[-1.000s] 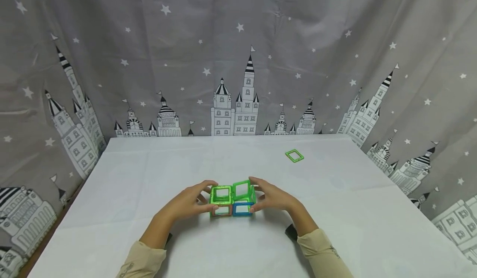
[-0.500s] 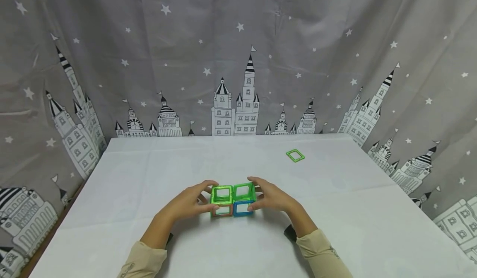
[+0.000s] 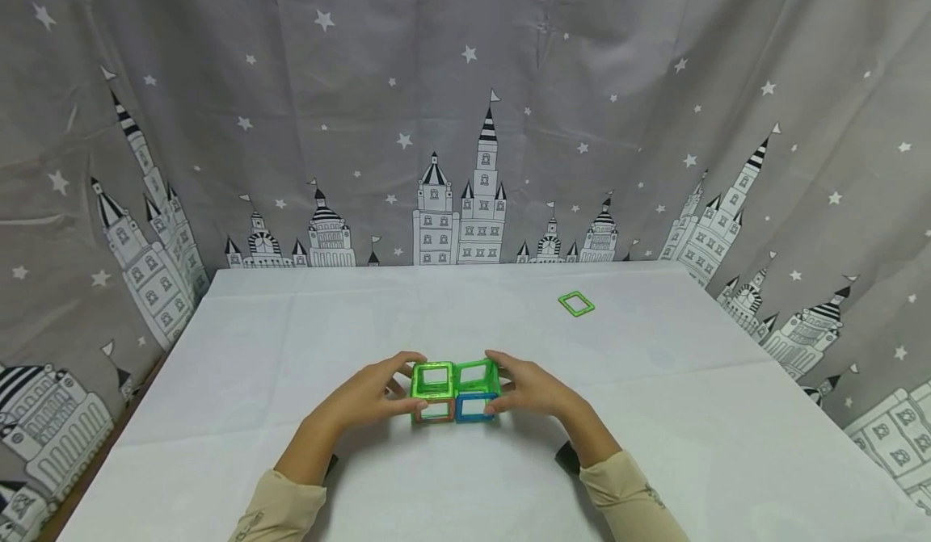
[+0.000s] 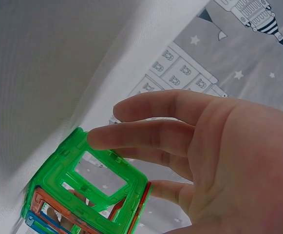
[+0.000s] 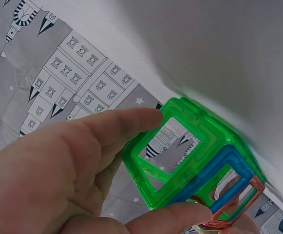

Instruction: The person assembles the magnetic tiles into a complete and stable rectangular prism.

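Note:
Two joined cubes of see-through magnetic tiles stand on the white table. The left cube has a green tile (image 3: 434, 394) on top and an orange-red tile (image 3: 435, 420) in front. On the right cube, a green top tile (image 3: 476, 362) lies almost level above a blue front tile (image 5: 224, 163). My left hand (image 3: 366, 392) grips the left end, thumb at the front and a finger at the back top edge. From the other end my right hand (image 3: 534, 388) holds the right cube, its index fingertip at the back edge and its thumb on the blue tile.
A loose green square tile (image 3: 567, 308) lies flat farther back on the right of the white-covered table (image 3: 349, 308). Behind the table hangs a grey curtain (image 3: 553, 81) printed with castles and stars.
The right cube's green top tile has swung down from a raised slant to nearly level, with my right index finger lowering along with it. My left hand has stayed in place.

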{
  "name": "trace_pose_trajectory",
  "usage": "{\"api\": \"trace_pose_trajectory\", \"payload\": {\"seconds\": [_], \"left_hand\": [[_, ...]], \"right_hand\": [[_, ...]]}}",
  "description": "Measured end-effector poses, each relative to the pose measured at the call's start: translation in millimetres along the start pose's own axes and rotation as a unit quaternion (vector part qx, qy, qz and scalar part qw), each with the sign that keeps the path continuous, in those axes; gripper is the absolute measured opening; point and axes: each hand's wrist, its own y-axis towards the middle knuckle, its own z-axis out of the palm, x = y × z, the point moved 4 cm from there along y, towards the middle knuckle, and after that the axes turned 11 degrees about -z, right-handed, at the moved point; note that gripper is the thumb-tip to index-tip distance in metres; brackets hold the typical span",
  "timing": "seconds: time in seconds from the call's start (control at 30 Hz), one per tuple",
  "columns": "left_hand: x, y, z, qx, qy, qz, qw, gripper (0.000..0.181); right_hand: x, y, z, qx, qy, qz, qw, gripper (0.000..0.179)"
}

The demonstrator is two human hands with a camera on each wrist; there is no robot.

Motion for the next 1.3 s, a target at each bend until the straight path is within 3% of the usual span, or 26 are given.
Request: {"api": "trace_pose_trajectory", "payload": {"seconds": [0.13,0.43,0.63,0.8,0.9,1.03,1.17,1.3], "left_hand": [[-0.1,0.0,-0.6,-0.003,0.001,0.008,1.0,0.059],[-0.4,2.0,0.7,-0.006,0.018,-0.011,0.9998,0.061],[1.0,1.0,1.4,-0.002,0.006,-0.023,0.9997,0.062],[0.3,1.9,2.6,0.002,-0.006,-0.01,0.9999,0.06],[-0.7,3.2,2.7,0.003,-0.001,-0.008,1.0,0.062],[-1.9,3.1,2.1,0.006,0.008,-0.015,0.9998,0.064],[-0.5,2.4,2.4,0.0,0.009,-0.024,0.9997,0.064],[0.7,1.4,3.5,-0.003,0.006,-0.022,0.9997,0.062]], "right_hand": [[1.0,-1.2,0.0,0.011,0.0,-0.006,0.9999,0.09],[-2.2,-0.6,-0.4,-0.006,-0.017,-0.003,0.9998,0.079],[-2.6,-0.1,-1.3,-0.002,-0.016,-0.004,0.9999,0.078],[3.0,8.7,-8.0,-0.03,-0.038,-0.031,0.9983,0.06],[11.0,22.7,-7.6,-0.052,-0.092,-0.048,0.9932,0.042],[22.4,39.3,1.0,-0.037,-0.196,-0.055,0.9784,0.023],[29.5,44.8,6.9,-0.041,-0.276,-0.052,0.9587,0.015],[32.6,44.3,8.8,-0.059,-0.311,-0.051,0.9471,0.012]]}}
